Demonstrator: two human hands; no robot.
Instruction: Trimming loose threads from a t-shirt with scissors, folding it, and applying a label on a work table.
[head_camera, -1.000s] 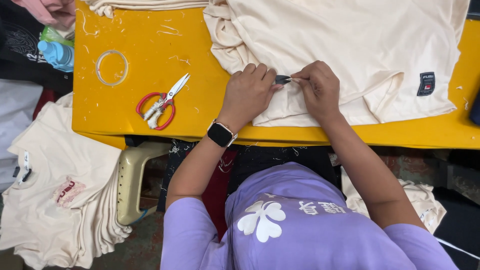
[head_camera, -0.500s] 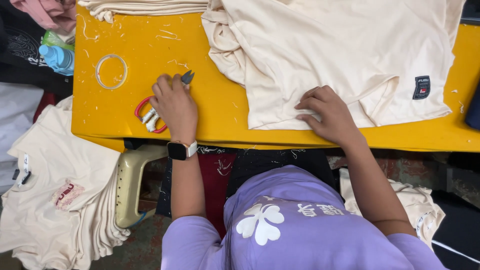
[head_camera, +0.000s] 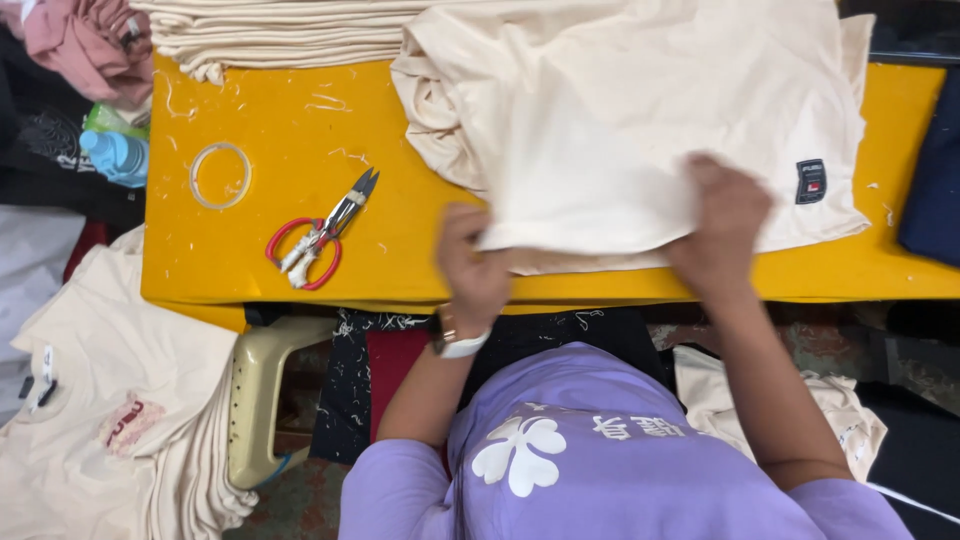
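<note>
Yellow table (head_camera: 300, 160): both hands grip cream shirt (head_camera: 620, 130).

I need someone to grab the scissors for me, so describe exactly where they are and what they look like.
On the yellow table, look at its bare left half, left of the cream shirt that both hands grip. The scissors lie below and right of a clear tape ring; they alone have red loop handles and metal blades.

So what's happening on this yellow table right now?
A person in a purple top grips the near edge of a cream T-shirt with both hands, the left hand and the right hand; both are blurred. Red-handled scissors lie on the yellow table to the left, untouched, near a clear tape ring. Folded cream shirts are stacked at the far edge.
</note>
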